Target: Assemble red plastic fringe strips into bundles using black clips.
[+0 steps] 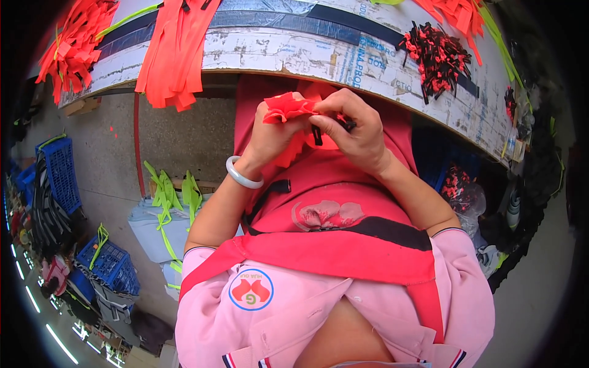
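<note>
Over my lap, close to the table's near edge, both hands work together. My left hand, with a pale bangle on its wrist, is closed round a bunch of red-orange fabric strips whose ends stick up from the fist. My right hand pinches at the edge of that bunch. A short black strap piece hangs down between the hands. More small black pieces show inside my right fingers, partly hidden by them. Red-orange fabric also hangs beneath the hands against my red apron.
The worn white table carries a stack of long red-orange strips over its edge, another heap at left, and a pile of black-and-red pieces at right. Blue crates stand on the floor to the left.
</note>
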`<state>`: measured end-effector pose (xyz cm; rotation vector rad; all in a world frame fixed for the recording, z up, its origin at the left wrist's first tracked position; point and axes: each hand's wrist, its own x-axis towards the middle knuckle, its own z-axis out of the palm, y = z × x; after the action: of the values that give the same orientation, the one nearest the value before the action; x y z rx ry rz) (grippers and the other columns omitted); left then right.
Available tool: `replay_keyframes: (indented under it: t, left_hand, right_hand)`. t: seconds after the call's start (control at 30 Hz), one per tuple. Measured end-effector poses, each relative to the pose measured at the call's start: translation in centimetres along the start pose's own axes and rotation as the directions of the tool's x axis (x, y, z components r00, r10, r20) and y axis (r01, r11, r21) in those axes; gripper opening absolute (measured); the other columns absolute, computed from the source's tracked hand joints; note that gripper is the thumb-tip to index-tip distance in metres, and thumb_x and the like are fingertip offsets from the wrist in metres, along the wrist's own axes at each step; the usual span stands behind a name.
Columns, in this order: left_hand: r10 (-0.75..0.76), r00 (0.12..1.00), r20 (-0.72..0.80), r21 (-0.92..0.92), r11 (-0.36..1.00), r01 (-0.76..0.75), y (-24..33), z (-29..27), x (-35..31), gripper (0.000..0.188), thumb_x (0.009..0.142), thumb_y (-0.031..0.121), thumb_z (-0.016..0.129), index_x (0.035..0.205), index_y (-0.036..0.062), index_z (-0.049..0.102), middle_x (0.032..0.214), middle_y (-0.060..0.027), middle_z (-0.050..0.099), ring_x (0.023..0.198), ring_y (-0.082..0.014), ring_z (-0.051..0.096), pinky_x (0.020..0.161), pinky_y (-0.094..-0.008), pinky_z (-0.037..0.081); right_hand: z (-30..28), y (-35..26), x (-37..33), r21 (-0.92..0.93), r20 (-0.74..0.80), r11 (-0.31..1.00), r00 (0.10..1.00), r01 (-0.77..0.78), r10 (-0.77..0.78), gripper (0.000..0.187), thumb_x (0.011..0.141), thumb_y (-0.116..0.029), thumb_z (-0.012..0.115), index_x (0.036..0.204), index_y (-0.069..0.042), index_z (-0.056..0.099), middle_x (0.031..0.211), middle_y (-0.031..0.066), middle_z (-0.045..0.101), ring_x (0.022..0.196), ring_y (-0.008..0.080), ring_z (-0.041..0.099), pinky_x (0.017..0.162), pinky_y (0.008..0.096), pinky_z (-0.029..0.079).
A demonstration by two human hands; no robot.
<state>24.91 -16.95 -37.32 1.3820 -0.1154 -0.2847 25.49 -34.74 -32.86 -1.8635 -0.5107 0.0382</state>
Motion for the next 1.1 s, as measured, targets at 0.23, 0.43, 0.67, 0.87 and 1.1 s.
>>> replay_keyframes:
  t: [0.23, 0.43, 0.67, 0.87, 1.1]
  left_hand:
    - [-0.012, 1.000, -0.029, -0.015, 1.000, 0.011, 0.2, 0.3, -0.2, 0.006, 0.081, -0.006, 0.064, 0.084, -0.0007, 0.063, 0.074, -0.0018, 0.062, 0.066, -0.0096, 0.059, 0.059, -0.0248, 0.047]
    - [-0.010, 0.998, 0.054, 0.033, 0.999, 0.008, 1.0, 0.0, -0.4, 0.008, 0.079, -0.006, 0.066, 0.086, -0.0004, 0.064, 0.078, -0.0026, 0.062, 0.071, -0.0092, 0.057, 0.062, -0.0254, 0.046]
    - [0.066, 0.998, 0.005, 0.105, 0.992, -0.066, 0.9, 0.1, -0.4, 0.010, 0.078, -0.006, 0.067, 0.086, -0.0014, 0.063, 0.078, -0.0042, 0.061, 0.071, -0.0085, 0.056, 0.062, -0.0259, 0.046]
    - [-0.050, 0.998, 0.039, 0.078, 0.996, 0.047, 2.6, -0.6, -0.2, 0.007, 0.086, -0.001, 0.063, 0.092, -0.0014, 0.063, 0.084, -0.0018, 0.063, 0.077, -0.0096, 0.059, 0.068, -0.0246, 0.048]
    - [-0.013, 0.998, 0.057, 0.034, 0.999, 0.011, 2.7, -0.8, -0.1, 0.006, 0.087, 0.002, 0.065, 0.084, 0.0011, 0.060, 0.077, -0.0005, 0.058, 0.069, -0.0073, 0.055, 0.061, -0.0227, 0.044]
  right_hand:
    - [0.4, 0.7, -0.4, 0.066, -0.023, 0.996, 0.998, -0.065, 0.067, 0.014, 0.081, -0.005, 0.072, 0.092, 0.000, 0.064, 0.082, 0.0088, 0.061, 0.075, 0.0158, 0.059, 0.066, 0.0266, 0.047]
    - [-0.1, -0.4, -0.1, 0.030, 0.007, 0.999, 0.999, -0.033, 0.033, 0.012, 0.082, -0.004, 0.071, 0.091, 0.000, 0.064, 0.080, 0.0080, 0.060, 0.072, 0.0150, 0.057, 0.063, 0.0265, 0.045]
    - [0.3, -0.1, -0.5, 0.067, 0.003, 0.994, 0.996, -0.090, 0.090, 0.013, 0.082, -0.005, 0.071, 0.091, 0.000, 0.063, 0.081, 0.0068, 0.059, 0.071, 0.0129, 0.055, 0.063, 0.0255, 0.044]
    - [-0.3, -0.1, -0.2, 0.103, 0.049, 0.980, 0.985, -0.171, 0.167, 0.014, 0.083, -0.009, 0.072, 0.090, 0.000, 0.065, 0.081, 0.0055, 0.061, 0.072, 0.0100, 0.055, 0.063, 0.0235, 0.044]
    - [-1.0, -0.4, 0.6, 0.036, 0.137, 0.980, 0.972, -0.198, 0.191, 0.015, 0.083, -0.010, 0.073, 0.089, 0.000, 0.064, 0.080, 0.0066, 0.059, 0.067, 0.0118, 0.054, 0.060, 0.0249, 0.044]
